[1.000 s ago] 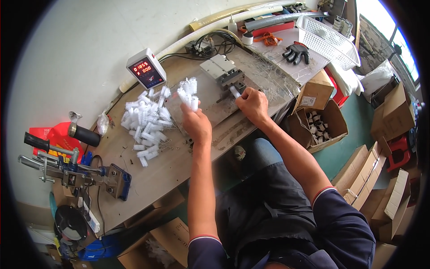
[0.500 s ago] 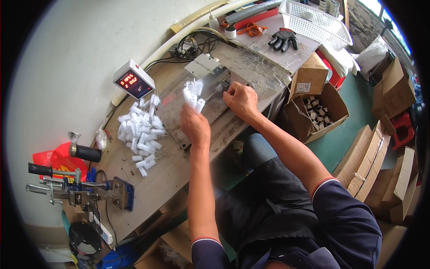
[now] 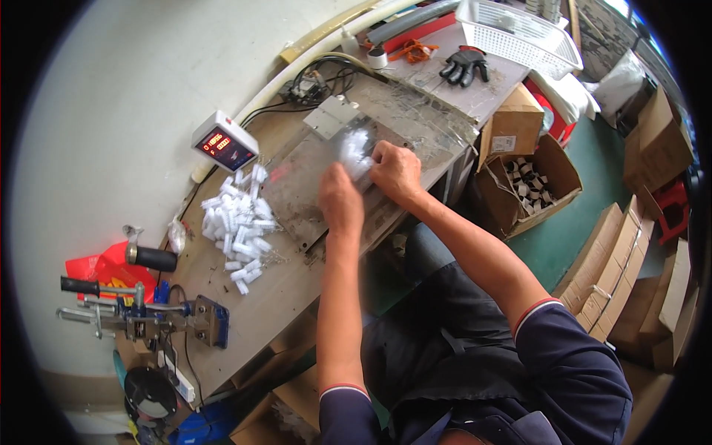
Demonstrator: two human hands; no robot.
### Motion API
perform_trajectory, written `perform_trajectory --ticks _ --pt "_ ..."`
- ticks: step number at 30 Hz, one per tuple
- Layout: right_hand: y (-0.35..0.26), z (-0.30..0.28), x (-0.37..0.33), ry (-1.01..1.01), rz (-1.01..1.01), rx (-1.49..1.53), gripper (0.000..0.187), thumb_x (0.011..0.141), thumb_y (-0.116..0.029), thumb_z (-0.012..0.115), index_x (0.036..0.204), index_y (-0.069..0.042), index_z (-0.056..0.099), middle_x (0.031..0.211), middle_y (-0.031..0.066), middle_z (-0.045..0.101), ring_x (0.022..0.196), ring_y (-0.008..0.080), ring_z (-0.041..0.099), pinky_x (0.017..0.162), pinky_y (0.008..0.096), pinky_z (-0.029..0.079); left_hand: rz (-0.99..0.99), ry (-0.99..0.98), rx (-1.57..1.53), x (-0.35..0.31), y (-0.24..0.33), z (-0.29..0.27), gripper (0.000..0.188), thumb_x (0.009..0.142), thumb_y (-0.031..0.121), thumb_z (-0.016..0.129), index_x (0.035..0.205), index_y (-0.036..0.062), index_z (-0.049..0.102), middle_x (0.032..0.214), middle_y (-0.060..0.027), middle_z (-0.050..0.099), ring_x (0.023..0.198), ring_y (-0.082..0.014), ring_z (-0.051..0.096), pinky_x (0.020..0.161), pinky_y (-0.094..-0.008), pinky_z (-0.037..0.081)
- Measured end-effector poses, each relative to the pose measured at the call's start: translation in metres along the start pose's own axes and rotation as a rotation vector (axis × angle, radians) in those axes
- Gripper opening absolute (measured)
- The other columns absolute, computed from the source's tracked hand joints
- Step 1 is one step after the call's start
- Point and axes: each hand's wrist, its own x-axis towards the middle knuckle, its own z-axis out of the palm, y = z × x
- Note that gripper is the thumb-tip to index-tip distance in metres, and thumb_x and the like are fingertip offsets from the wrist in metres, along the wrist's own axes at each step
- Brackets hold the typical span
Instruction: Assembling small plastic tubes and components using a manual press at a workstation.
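My left hand (image 3: 342, 199), blurred by motion, is closed around several small white bristle brushes (image 3: 356, 148). Their bristle heads point away from me, over the metal plate of the bench fixture (image 3: 293, 211). Right beside them, my right hand (image 3: 396, 169) has its fingers pinched together; whatever lies between them is hidden. A heap of similar white brushes with thin wire stems (image 3: 241, 222) lies on the bench to the left of the plate. A grey metal block (image 3: 331, 116) sits at the plate's far edge.
A display box with red digits (image 3: 225, 141) stands behind the heap. At the left is a lever clamp tool (image 3: 148, 319). Beyond the fixture lie a black-and-red glove (image 3: 466, 67) and a white plastic basket (image 3: 519, 44). An open carton of short cylindrical pieces (image 3: 545, 204) stands at the right.
My left hand has moved right and slightly up with the brushes, close to my right hand. My right hand stays near the same spot. The display's digits have changed.
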Motion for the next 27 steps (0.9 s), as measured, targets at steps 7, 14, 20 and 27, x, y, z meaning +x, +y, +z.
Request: perform_trajectory --ticks 7,14,20,27 --pt "0.004 0.002 0.0 0.08 -0.054 0.028 0.015 0.079 -0.025 0.07 0.078 -0.01 0.071 0.073 0.0176 0.07 0.074 0.0389 0.07 0.069 0.0483 0.054 0.018 0.028 0.129 -0.004 -0.001 -0.002 0.005 0.093 0.001 0.049 0.097 0.002 0.052 0.091 -0.0197 0.062 0.093 -0.0392 0.063 0.081 -0.0484 0.054" --pt "-0.017 0.019 -0.019 0.031 -0.265 0.181 0.014 0.082 -0.02 0.072 0.083 -0.007 0.068 0.078 0.0144 0.07 0.074 0.0355 0.069 0.067 0.0445 0.055 -0.329 0.495 -0.076 -0.039 -0.061 -0.067 0.016 0.099 0.004 0.052 0.113 -0.0002 0.056 0.085 -0.0131 0.069 0.064 -0.027 0.064 0.063 -0.0428 0.051" --pt "-0.093 0.093 -0.04 -0.228 -0.692 0.145 0.015 0.083 -0.02 0.066 0.079 -0.007 0.069 0.084 0.0147 0.072 0.081 0.037 0.069 0.071 0.049 0.056 -0.937 0.799 -0.933 -0.062 -0.092 -0.105 0.018 0.107 0.018 0.047 0.108 0.0025 0.054 0.082 -0.0039 0.061 0.057 -0.0091 0.047 0.046 -0.0266 0.038" --pt "-0.146 0.148 -0.035 -0.618 -0.617 -0.172 0.015 0.08 -0.021 0.067 0.079 -0.006 0.072 0.085 0.0186 0.073 0.091 0.0374 0.072 0.077 0.0484 0.057 -1.018 1.01 -0.891 -0.061 -0.096 -0.108 0.017 0.106 0.019 0.048 0.103 0.003 0.055 0.078 -0.0028 0.06 0.053 -0.0077 0.046 0.042 -0.025 0.034"
